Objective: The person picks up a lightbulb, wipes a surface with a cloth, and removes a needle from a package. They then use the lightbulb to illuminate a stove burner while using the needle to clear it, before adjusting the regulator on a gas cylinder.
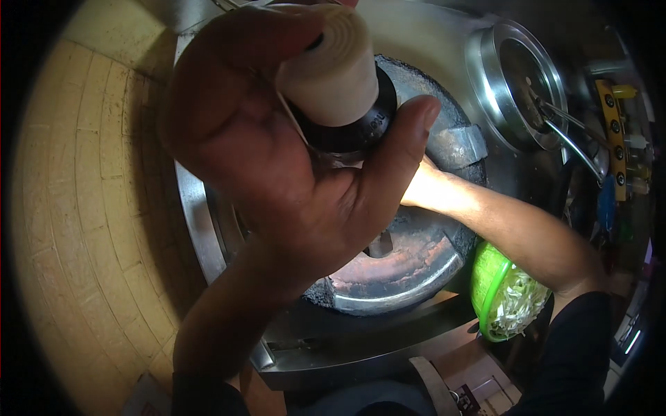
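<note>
My left hand (291, 173) is raised close to the camera, its fingers curled round a cream capped container (347, 76). This has a ribbed round top and a black collar with pale lettering; its lower part is hidden by my palm. My thumb lies along the right side of it. From the lower right my right hand (422, 186) reaches in over the stove, and only its wrist end shows behind my left hand, so its fingers are hidden. Below both hands is a round, soot-crusted burner (395, 274) with a heavy metal ring.
A green basket (491, 291) of shredded cabbage (519, 301) sits beneath my right forearm. At the upper right stands a round steel pot (485, 76) with metal utensils (572, 142) leaning in it. Beyond is a yellow strip with knobs (614, 128). Tiled floor (69, 208) lies left.
</note>
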